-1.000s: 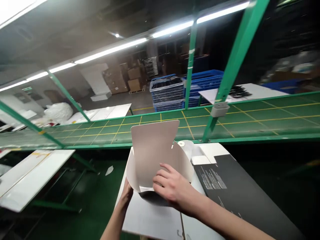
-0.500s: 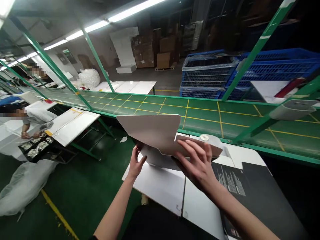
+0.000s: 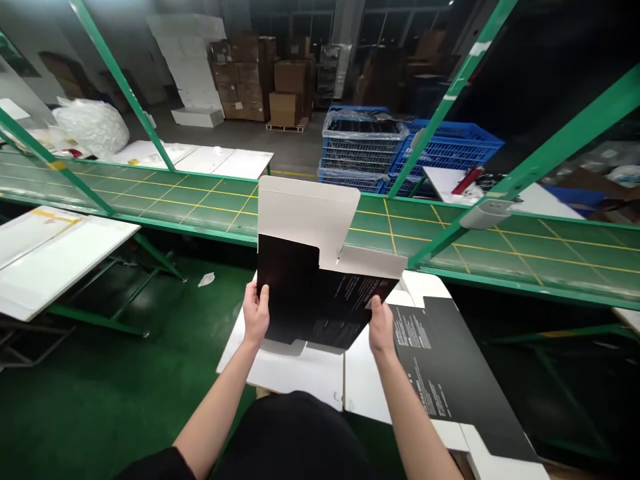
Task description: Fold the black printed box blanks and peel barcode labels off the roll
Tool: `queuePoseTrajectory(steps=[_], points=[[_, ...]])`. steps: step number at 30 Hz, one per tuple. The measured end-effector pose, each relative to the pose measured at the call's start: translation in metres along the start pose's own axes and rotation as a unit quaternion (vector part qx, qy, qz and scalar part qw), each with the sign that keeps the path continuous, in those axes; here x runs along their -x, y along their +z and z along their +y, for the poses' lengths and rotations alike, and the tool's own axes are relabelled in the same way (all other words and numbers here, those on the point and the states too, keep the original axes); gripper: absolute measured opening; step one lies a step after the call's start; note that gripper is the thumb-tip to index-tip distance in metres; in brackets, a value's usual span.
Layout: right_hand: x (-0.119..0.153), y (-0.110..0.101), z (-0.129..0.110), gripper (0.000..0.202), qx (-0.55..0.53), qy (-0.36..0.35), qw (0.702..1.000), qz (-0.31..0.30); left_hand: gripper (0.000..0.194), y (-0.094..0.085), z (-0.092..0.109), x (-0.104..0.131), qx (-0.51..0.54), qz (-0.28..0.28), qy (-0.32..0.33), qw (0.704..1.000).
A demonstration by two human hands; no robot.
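A black cardboard box blank [image 3: 295, 287] with pale inner flaps is held up in front of me, tilted, above the white table [image 3: 320, 378]. White print shows on its right part. My left hand [image 3: 256, 315] grips its left edge, thumb on the black face. At the right edge my right hand [image 3: 381, 325] is closed on it too, thumb in front and fingers hidden behind. Beside my right forearm, more flat black printed cardboard [image 3: 450, 360] lies on the table.
A green conveyor [image 3: 200, 200] with yellow lines runs across ahead, behind green posts [image 3: 435, 127]. Blue crates [image 3: 365, 143] and stacked cartons [image 3: 287, 100] stand beyond. Another white-topped table [image 3: 65, 260] is at left. A white scrap [image 3: 206, 279] lies on the green floor.
The blank has turned so its black printed face shows, with a pale flap standing up. My right hand has gone from open fingers over the flap to gripping the right edge. The view has swung right.
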State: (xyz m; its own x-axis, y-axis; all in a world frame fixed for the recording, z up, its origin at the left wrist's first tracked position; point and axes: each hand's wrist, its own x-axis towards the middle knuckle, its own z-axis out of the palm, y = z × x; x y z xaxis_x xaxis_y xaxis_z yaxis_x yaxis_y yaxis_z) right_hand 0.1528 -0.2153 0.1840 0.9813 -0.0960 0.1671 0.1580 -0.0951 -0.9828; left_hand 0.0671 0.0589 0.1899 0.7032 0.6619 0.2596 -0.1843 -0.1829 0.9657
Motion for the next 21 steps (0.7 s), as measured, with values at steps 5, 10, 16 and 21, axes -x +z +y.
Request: queuePoseTrajectory(steps=[5, 10, 16, 21], points=[[0.028, 0.004, -0.011, 0.078, -0.046, -0.038, 0.998, -0.014, 0.073, -0.005, 0.013, 0.002, 0.034, -0.088, 0.014, 0.995], [0.028, 0.003, -0.044, 0.097, -0.027, -0.063, 0.987, -0.144, 0.110, 0.020, 0.013, 0.034, 0.069, -0.221, -0.006, 0.973], [0.033, -0.026, -0.045, 0.093, -0.002, -0.042, 0.990, -0.132, 0.107, 0.032, 0.013, 0.034, 0.048, -0.236, 0.024, 0.970], [0.021, -0.062, -0.045, 0.094, 0.027, -0.064, 0.991, -0.117, 0.108, 0.024, 0.035, 0.014, -0.054, -0.242, 0.113, 0.962]])
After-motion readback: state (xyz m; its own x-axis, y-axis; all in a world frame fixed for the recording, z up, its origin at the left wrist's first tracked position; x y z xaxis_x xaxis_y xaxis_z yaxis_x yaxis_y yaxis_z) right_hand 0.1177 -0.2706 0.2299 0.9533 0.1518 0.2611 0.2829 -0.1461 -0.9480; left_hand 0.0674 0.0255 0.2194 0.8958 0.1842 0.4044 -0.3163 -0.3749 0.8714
